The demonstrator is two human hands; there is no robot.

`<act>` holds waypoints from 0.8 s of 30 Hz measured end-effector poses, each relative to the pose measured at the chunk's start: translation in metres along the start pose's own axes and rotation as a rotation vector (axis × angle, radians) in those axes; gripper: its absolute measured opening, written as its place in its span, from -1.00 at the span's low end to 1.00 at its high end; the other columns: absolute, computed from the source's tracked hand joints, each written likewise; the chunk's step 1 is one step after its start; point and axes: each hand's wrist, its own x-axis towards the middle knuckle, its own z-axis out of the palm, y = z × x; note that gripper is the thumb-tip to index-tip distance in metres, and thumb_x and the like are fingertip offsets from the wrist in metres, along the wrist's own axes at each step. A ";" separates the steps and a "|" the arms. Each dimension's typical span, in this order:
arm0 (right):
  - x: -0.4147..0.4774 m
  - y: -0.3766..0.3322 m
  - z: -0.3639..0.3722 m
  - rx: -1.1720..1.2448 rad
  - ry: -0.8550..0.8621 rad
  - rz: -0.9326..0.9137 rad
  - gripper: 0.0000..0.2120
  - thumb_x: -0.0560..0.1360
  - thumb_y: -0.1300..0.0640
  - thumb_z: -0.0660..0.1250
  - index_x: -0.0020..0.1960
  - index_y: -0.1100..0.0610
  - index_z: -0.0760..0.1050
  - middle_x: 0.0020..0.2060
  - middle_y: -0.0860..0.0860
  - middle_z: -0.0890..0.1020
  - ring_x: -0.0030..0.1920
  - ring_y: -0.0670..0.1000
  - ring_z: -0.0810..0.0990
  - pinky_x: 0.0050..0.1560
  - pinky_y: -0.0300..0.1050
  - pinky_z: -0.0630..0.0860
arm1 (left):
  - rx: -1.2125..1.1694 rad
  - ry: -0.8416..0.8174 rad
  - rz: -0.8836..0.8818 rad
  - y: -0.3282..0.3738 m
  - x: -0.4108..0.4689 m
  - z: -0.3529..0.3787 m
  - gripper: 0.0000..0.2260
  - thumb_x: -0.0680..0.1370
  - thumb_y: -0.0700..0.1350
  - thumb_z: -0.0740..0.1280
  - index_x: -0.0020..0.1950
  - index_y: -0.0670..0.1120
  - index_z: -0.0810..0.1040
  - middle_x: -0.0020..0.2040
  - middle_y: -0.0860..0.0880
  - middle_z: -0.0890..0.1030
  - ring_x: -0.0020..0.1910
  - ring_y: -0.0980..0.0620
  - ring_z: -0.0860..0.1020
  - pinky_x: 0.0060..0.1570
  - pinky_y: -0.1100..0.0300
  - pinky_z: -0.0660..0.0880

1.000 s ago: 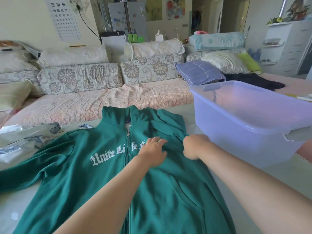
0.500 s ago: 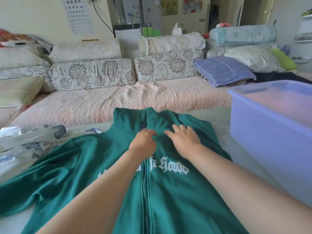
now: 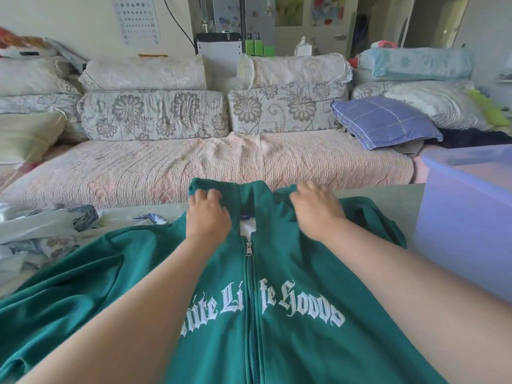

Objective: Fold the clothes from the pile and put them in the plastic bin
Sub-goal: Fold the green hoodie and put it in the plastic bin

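A green zip jacket [image 3: 277, 314] with white lettering lies front-up on the table before me, its sleeve running off to the left. My left hand [image 3: 207, 217] grips the left side of the collar, its fingers curled over the edge. My right hand [image 3: 315, 209] lies on the right side of the collar with its fingers stretched over the fabric; they are blurred. The translucent blue plastic bin [image 3: 465, 223] stands on the table at the right, close to the jacket's right shoulder. A pile of white and blue patterned clothes [image 3: 41, 228] lies at the left.
Beyond the table runs a sofa with a pink quilted cover [image 3: 221, 162], floral cushions [image 3: 285, 106] and a blue checked pillow [image 3: 385, 120]. A dark garment [image 3: 471, 137] lies on the sofa behind the bin.
Both hands have slid up the jacket from the chest to the collar. My left hand has closed on the collar's left side. The view has shifted, so the bin sits further right.
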 end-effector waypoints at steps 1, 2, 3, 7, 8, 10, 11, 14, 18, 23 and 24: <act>0.005 -0.011 0.002 0.203 0.006 -0.038 -0.64 0.49 0.32 0.16 0.24 0.15 0.48 0.18 0.08 0.49 0.20 0.13 0.43 0.17 0.05 0.45 | -0.016 0.001 -0.055 -0.004 0.006 0.000 -0.61 0.60 -0.09 0.21 0.42 -0.13 0.31 0.35 -0.20 0.33 0.33 -0.18 0.27 0.34 -0.02 0.25; 0.010 -0.021 0.005 0.393 -0.037 -0.007 -0.64 0.51 0.33 0.15 0.27 0.17 0.45 0.20 0.09 0.49 0.21 0.13 0.45 0.15 0.07 0.48 | -0.036 -0.010 -0.105 -0.008 0.011 0.000 -0.53 0.60 -0.05 0.23 0.47 -0.16 0.23 0.41 -0.22 0.27 0.37 -0.21 0.23 0.38 -0.03 0.19; 0.017 -0.029 0.008 0.536 -0.092 0.064 -0.67 0.55 0.31 0.15 0.30 0.18 0.42 0.22 0.10 0.49 0.21 0.14 0.46 0.13 0.08 0.49 | -0.061 -0.040 -0.160 -0.011 0.015 0.000 -0.43 0.60 0.00 0.25 0.51 -0.17 0.14 0.47 -0.23 0.20 0.43 -0.22 0.18 0.43 -0.05 0.15; 0.035 -0.042 0.018 0.682 -0.226 0.266 -0.70 0.65 0.07 0.20 0.32 0.21 0.37 0.23 0.12 0.52 0.23 0.18 0.51 0.00 -0.02 0.42 | -0.363 -0.117 -0.421 -0.019 0.036 0.000 -0.35 0.51 0.23 0.31 0.43 -0.12 0.23 0.32 -0.16 0.44 0.29 -0.23 0.44 0.31 -0.14 0.37; 0.037 -0.042 0.019 0.684 -0.255 0.308 -0.64 0.63 0.03 0.23 0.35 0.18 0.37 0.24 0.09 0.52 0.22 0.17 0.52 0.00 -0.04 0.41 | -0.425 -0.110 -0.461 -0.022 0.039 -0.002 -0.40 0.46 0.29 0.31 0.29 -0.11 0.34 0.18 -0.12 0.54 0.16 -0.20 0.52 0.25 -0.14 0.42; 0.042 -0.038 0.020 0.753 -0.303 0.379 -0.60 0.54 0.03 0.35 0.32 0.14 0.44 0.20 0.05 0.58 0.14 0.14 0.58 0.00 -0.07 0.50 | -0.529 -0.116 -0.483 -0.028 0.043 -0.011 -0.49 0.40 0.32 0.34 0.05 -0.10 0.49 -0.04 -0.07 0.62 -0.03 -0.13 0.59 0.19 -0.10 0.47; 0.043 -0.037 0.021 0.809 -0.312 0.395 -0.67 0.48 0.09 0.38 0.22 0.15 0.52 0.13 0.06 0.63 0.06 0.14 0.63 0.00 -0.03 0.57 | -0.612 -0.126 -0.491 -0.029 0.042 -0.015 -0.56 0.43 0.26 0.38 -0.01 -0.10 0.53 -0.08 -0.07 0.63 -0.08 -0.10 0.60 0.14 -0.05 0.51; 0.038 -0.033 0.016 0.923 -0.279 0.445 -0.75 0.37 0.24 0.31 0.03 0.19 0.61 -0.04 0.12 0.70 -0.04 0.15 0.67 -0.02 0.08 0.62 | -0.882 -0.194 -0.510 -0.028 0.041 -0.028 -0.81 0.54 -0.06 0.40 0.09 -0.11 0.57 -0.03 -0.11 0.65 -0.10 -0.08 0.63 -0.04 0.04 0.60; 0.017 -0.022 -0.006 1.030 -0.087 0.457 -0.74 0.41 0.28 0.30 -0.06 -0.03 0.64 -0.25 -0.10 0.64 -0.19 0.00 0.61 -0.17 -0.11 0.55 | -1.001 -0.093 -0.354 -0.029 0.026 -0.054 -0.79 0.55 -0.26 0.31 0.04 0.02 0.62 -0.10 -0.04 0.68 -0.11 -0.06 0.63 -0.19 0.14 0.55; -0.041 -0.010 -0.034 0.951 -0.028 0.310 -0.69 0.33 0.40 0.26 -0.27 -0.03 0.51 -0.43 -0.09 0.41 -0.34 0.00 0.39 -0.34 -0.12 0.27 | -0.961 -0.292 -0.162 -0.045 -0.033 -0.100 -0.73 0.49 -0.46 0.25 -0.03 -0.14 0.62 -0.14 -0.09 0.71 -0.16 -0.03 0.65 -0.08 0.10 0.57; -0.056 -0.010 -0.040 0.907 -0.085 0.272 -0.67 0.32 0.40 0.23 -0.30 -0.04 0.49 -0.43 -0.08 0.42 -0.34 0.01 0.40 -0.33 -0.12 0.26 | -0.922 -0.378 -0.145 -0.053 -0.045 -0.103 -0.78 0.49 -0.40 0.27 0.03 -0.19 0.62 -0.09 -0.14 0.70 -0.11 -0.07 0.65 -0.02 0.07 0.55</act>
